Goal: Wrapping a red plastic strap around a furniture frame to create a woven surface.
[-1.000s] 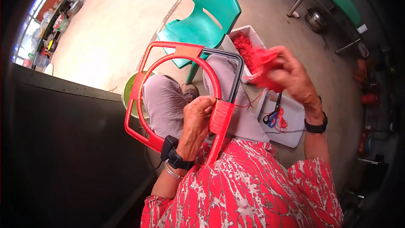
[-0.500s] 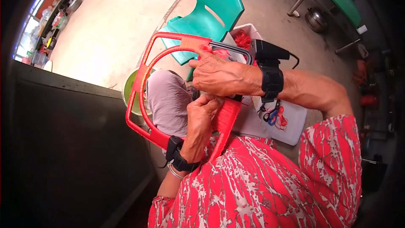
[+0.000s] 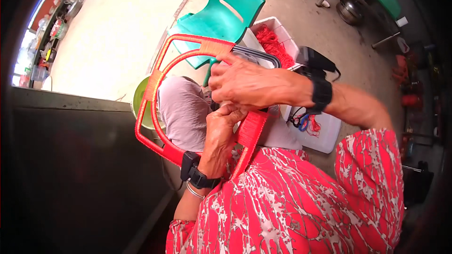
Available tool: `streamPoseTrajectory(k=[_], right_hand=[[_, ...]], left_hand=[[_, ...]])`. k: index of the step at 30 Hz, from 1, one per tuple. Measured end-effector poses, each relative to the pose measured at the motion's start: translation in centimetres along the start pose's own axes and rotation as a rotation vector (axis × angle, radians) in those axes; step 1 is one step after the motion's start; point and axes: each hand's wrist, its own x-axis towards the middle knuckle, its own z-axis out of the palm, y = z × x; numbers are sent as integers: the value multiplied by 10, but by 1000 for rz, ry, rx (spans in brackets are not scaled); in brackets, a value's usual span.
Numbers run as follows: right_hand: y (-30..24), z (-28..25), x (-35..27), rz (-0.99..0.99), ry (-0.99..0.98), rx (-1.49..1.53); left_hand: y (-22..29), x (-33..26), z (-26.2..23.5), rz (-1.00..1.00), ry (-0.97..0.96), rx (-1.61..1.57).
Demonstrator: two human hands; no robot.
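Observation:
A metal frame (image 3: 140, 127) of curved tubes, wound tightly with red cord, leans across my lap and knee. Black bare bars (image 3: 256, 54) show at its far right corner. My left hand (image 3: 220, 134) pinches thumb and finger together beside the broad red-wound band (image 3: 251, 129) near my body. Just above it, almost touching, my right hand (image 3: 249, 83) is closed with its fingers curled near the bare bars. Whatever the fingers hold is hidden under the hands. Both wrists carry black strapped devices.
Ahead stands a green plastic chair (image 3: 221, 11). Right of it, a white bin (image 3: 288, 42) contains red cord (image 3: 272, 47). Blue-handled scissors (image 3: 303, 123) and cord scraps lie in a white tray (image 3: 325, 136). A green basin (image 3: 141, 101) and dark panel (image 3: 84, 160) are left.
My right hand and forearm have shifted a little right, with the wrist turned. My left hand stays pinched at nearly the same spot. The view has tilted slightly, showing more of the bin.

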Motion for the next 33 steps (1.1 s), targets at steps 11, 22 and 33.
streamPoseTrajectory(k=[11,22,33], right_hand=[[-73,53,-101,992,819,1278],[-64,64,-74,786,681,1824],[-62,27,-105,828,512,835]], left_hand=[[12,-12,2,-72,-54,-65],[14,-14,0,14,-83,-9],[9,-4,-6,-24,-45,-41]])
